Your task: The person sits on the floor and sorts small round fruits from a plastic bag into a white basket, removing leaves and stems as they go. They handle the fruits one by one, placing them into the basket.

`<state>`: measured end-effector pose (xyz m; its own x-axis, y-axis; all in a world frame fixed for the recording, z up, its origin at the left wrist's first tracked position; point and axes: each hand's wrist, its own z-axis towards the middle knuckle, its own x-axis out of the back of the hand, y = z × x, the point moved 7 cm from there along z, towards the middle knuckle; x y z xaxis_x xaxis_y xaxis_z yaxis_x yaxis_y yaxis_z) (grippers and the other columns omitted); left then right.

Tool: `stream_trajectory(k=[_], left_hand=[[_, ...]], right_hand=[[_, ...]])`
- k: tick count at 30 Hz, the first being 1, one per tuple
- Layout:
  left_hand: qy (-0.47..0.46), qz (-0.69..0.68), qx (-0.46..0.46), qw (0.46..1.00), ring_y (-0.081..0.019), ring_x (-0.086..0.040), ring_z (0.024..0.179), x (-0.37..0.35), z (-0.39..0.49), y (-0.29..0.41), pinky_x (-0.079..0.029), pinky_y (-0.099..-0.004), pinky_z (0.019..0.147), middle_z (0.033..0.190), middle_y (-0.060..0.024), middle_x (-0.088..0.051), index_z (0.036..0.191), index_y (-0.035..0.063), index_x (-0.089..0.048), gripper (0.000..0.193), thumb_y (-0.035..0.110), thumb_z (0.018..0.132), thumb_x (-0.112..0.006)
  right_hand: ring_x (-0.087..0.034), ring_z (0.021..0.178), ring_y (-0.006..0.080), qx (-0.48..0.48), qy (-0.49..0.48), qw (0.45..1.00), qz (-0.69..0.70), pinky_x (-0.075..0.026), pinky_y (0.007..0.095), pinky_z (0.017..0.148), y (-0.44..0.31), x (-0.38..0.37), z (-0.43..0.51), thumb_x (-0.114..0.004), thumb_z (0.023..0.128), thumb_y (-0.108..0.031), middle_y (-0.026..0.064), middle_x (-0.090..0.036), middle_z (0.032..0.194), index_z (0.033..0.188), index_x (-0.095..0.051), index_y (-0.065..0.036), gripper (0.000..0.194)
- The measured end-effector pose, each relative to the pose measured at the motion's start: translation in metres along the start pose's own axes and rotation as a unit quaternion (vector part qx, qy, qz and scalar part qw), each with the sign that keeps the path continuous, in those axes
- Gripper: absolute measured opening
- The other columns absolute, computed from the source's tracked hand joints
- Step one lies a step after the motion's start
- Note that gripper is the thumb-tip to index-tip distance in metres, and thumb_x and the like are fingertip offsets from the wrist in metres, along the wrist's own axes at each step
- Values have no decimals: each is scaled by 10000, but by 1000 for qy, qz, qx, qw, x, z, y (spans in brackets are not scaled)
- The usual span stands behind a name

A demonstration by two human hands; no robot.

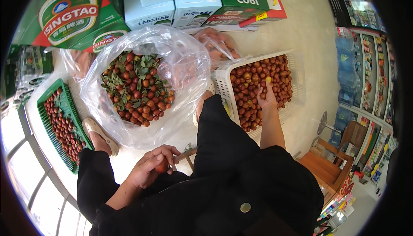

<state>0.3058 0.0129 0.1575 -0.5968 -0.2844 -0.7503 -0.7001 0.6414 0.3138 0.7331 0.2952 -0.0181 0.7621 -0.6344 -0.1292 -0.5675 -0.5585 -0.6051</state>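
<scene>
My left hand, above my lap, has its fingers curled around a red jujube. Out to the right, my right hand reaches over a white plastic crate filled with reddish-brown jujubes. A jujube sits between its thumb and fingers, and a yellowish one shows at the fingertips. Between my feet stands an open clear plastic bag of jujubes mixed with green leaves. A green plastic basket of jujubes and some leaves lies at the left.
Tsingtao cartons and Laoshan cartons are stacked ahead. Another bag of round fruit lies behind the white crate. Farther right are a wooden chair, large blue water bottles and stocked shelves.
</scene>
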Motion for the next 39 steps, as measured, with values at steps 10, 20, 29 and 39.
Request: stream_trajectory(k=[10,20,29,39], left_hand=[[71,-14,-14,997,-192,-544,1055,8,10,2,-467,-363,840,1253,-97,-517,981,87,-578,434,517,925,-605],[185,226,-260,920,-184,-440,1226,6,6,45,-421,-380,992,1424,-77,-400,1135,84,-534,295,332,986,-594],[108,491,-272,820,-388,-176,1508,-30,3,57,-174,-498,1198,1638,-216,-79,1468,58,-405,597,236,940,-619],[13,427,-212,879,-326,-499,1305,-38,-5,41,-417,-416,1071,1422,-173,-480,1311,51,-574,405,143,925,-652]], right_hand=[[-610,948,298,260,166,948,-82,-571,424,826,-49,12,-15,-600,916,-167,182,-548,1206,1347,-422,16,501],[-615,1142,320,-409,-638,562,-330,-527,517,943,236,-224,-283,-497,985,-556,158,-607,1225,1359,-494,-77,607],[-710,935,247,-483,-639,500,-331,-562,310,597,233,-206,-271,-514,995,-429,119,-703,1087,1259,-600,-79,447],[-510,1268,428,-114,-280,953,-5,-493,475,1028,25,-28,-41,-492,1028,-239,209,-573,1317,1293,-543,48,393]])
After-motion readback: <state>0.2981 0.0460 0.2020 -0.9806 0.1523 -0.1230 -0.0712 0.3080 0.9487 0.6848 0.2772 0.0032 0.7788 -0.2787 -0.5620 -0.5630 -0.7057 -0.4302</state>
